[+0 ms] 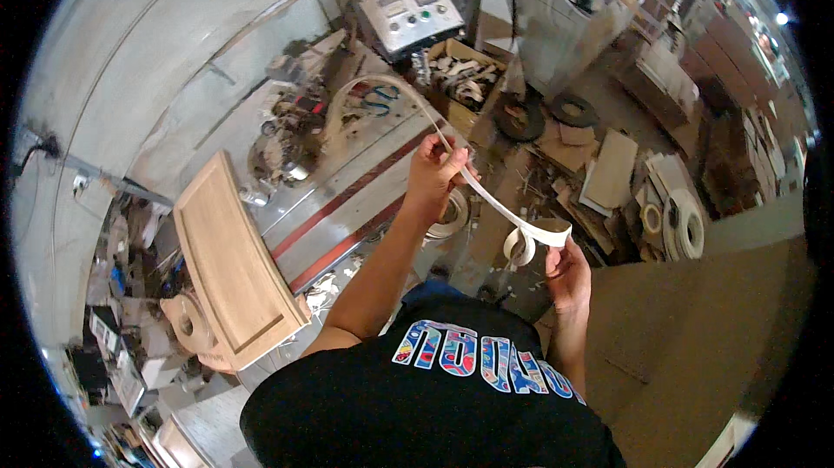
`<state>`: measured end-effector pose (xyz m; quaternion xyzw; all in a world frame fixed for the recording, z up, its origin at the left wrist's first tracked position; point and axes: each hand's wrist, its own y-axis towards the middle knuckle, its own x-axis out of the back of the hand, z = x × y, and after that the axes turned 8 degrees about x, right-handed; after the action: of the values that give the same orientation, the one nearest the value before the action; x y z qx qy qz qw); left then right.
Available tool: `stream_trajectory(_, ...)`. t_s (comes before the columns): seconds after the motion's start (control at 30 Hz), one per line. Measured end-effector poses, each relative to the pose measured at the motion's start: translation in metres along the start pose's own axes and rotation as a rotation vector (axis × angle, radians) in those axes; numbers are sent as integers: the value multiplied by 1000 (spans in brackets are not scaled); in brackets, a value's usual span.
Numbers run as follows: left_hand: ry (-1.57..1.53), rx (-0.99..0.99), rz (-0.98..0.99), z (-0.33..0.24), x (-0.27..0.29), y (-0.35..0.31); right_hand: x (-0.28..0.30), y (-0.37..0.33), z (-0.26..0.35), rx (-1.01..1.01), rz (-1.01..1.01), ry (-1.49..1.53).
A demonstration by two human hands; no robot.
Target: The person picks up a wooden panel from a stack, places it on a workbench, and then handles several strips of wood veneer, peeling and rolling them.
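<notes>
Left hand (pixel 434 174), nearly closed, pinches the pale strip (pixel 498 203); right hand (pixel 569 280), curled, fingertips partly hidden, holds its bend.

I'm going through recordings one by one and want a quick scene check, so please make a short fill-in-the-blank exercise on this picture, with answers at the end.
1. The left grip and right grip hold the pale strip; the one nearer the control box is the ____.
2. The long stripes on the worktable are coloured ____.
3. The framed wooden panel lies to the ____ of those stripes.
4. The person's shirt is mainly ____.

Missing words: left; red; left; black.
</notes>
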<state>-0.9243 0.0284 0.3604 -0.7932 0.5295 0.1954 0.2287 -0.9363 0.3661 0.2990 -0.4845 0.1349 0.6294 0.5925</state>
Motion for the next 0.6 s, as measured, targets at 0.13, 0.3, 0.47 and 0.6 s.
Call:
stream_trajectory(0.13,-56,-204,-195,-31,-3,-11,16,16,-10,-76,68,-96)
stream_trajectory(0.3,147,-283,-372,-61,10,-25,-11,15,-28,-178,117,-436)
stream_trajectory(0.47,257,-255,-449,-61,9,-43,-3,41,-40,-21,356,-1480)
stream_trajectory(0.6,256,-264,-443,-35,23,-42,-55,30,-56,365,598,-1296)
